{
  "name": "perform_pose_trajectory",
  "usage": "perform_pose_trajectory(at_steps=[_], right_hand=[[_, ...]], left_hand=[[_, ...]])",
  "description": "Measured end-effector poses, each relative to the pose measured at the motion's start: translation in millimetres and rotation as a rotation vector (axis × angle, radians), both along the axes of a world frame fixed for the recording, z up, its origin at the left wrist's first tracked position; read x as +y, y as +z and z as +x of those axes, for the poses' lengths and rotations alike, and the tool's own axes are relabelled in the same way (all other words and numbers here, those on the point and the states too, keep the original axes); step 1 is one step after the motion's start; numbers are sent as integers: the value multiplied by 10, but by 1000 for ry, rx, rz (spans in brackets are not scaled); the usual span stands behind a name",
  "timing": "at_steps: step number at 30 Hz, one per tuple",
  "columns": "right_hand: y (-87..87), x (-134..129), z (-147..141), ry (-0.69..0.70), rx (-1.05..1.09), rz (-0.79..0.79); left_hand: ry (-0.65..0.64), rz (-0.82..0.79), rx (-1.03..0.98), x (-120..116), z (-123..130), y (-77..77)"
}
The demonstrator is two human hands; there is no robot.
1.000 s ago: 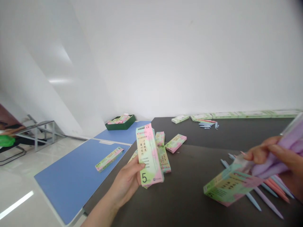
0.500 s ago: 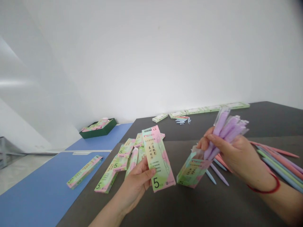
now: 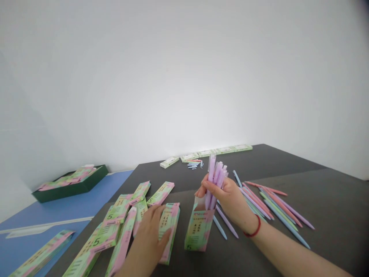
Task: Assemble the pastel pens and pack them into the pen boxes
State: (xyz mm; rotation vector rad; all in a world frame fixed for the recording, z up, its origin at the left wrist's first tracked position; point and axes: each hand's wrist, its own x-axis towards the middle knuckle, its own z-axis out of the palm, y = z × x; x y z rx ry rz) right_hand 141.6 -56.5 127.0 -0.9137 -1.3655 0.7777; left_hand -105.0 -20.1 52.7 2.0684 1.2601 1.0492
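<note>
My right hand (image 3: 223, 192), with a red band at the wrist, grips a bunch of purple pens (image 3: 215, 177). Their lower ends are in the open top of a green and pink box (image 3: 198, 232) standing on the dark table. On the left, my left hand (image 3: 151, 234) has its fingers spread over a similar box (image 3: 172, 227) lying on the table; whether it touches that box is hard to tell. Several more green and pink boxes (image 3: 118, 209) lie heaped beside and beyond my left hand.
Loose coloured pens (image 3: 276, 204) lie to the right. Flat boxes (image 3: 206, 153) line the far edge of the dark table (image 3: 325, 196), with small blue and red pieces (image 3: 194, 165) nearby. A dark green tray (image 3: 72, 189) of boxes and another box (image 3: 43, 256) rest on blue surfaces.
My left hand has lowered its box to the table and let go, fingers now apart. The box under my right hand stands more upright. The view has turned right.
</note>
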Motion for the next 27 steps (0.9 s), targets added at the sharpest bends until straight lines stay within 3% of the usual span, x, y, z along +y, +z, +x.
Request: perform_pose_trajectory(at_steps=[2, 5, 9, 11, 14, 18, 27], right_hand=[[5, 34, -27, 27, 26, -5], [21, 111, -63, 76, 62, -29], [61, 215, -50, 93, 9, -94], [79, 249, -9, 143, 39, -149], [83, 281, 78, 352, 199, -251], [37, 342, 188, 589, 348, -347], [24, 415, 216, 642, 343, -368]], left_hand=[[-190, -34, -33, -122, 246, 164], [-362, -180, -151, -232, 639, 307], [-430, -310, -361, -153, 954, 206], [-432, -380, -434, -91, 1000, 83], [-451, -459, -515, -59, 997, -70], [-485, -520, -563, -85, 972, -116], [-479, -521, -557, -73, 959, -74]])
